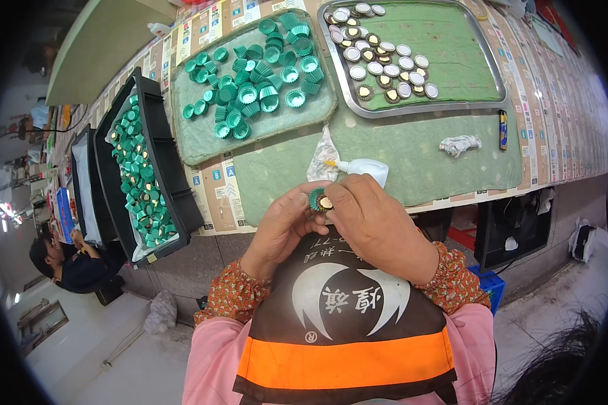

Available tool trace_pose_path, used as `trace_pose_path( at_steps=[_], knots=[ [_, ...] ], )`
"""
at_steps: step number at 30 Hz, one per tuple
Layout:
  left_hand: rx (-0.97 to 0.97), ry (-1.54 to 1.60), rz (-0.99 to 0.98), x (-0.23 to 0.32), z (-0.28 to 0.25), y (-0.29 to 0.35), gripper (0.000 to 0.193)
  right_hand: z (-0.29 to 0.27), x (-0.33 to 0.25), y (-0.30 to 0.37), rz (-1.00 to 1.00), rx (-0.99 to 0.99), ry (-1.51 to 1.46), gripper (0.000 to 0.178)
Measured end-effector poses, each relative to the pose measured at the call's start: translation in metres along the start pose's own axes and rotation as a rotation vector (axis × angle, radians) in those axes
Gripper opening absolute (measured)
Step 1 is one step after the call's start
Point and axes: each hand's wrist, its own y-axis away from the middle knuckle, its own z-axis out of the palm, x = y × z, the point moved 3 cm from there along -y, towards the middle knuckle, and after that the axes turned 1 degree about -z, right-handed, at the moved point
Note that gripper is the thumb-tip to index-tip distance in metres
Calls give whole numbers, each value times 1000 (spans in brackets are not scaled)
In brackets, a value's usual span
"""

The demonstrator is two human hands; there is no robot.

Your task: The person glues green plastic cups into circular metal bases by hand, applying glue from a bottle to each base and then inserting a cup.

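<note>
Close to my body, at the near edge of the table, both hands meet. My left hand (pixel 284 221) is closed around a small green fluted cup (pixel 314 194). My right hand (pixel 378 219) pinches a round dark-rimmed disc with a gold face (pixel 325 203) against the cup's mouth; how deep it sits cannot be made out. Just beyond the fingers lies a white squeeze bottle (pixel 367 169) with a yellow tip, on its side, its nozzle over a crumpled white cloth (pixel 324 156).
A tray of green cups (pixel 203 145) lies beyond my hands, beside a metal tray (pixel 496 84) with white and gold discs. At left, a black bin (pixel 161 138) holds many assembled green pieces. A crumpled tissue (pixel 461 145) and a marker-like tube (pixel 502 129) lie right. Another person (pixel 81 266) sits far left.
</note>
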Motion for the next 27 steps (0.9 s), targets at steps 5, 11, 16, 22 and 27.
trace_pose_path(
  at_steps=[5,11,16,22,27],
  knots=[
    [-6,-8,-12,-3,-3,-1,58,1,-3,-2,1,1,-7,40],
    [-10,-15,-23,-6,-5,-1,58,3,-3,-1,2,6,-2,40],
    [-22,-1,-28,-8,-5,-2,59,1,-3,0,5,-8,1,41],
    [-18,-9,-35,-9,-3,-1,57,0,-3,2,-15,3,8,46],
    [-4,-13,-28,-13,-3,-1,53,-2,-7,1,-12,-27,38,45]
  ],
)
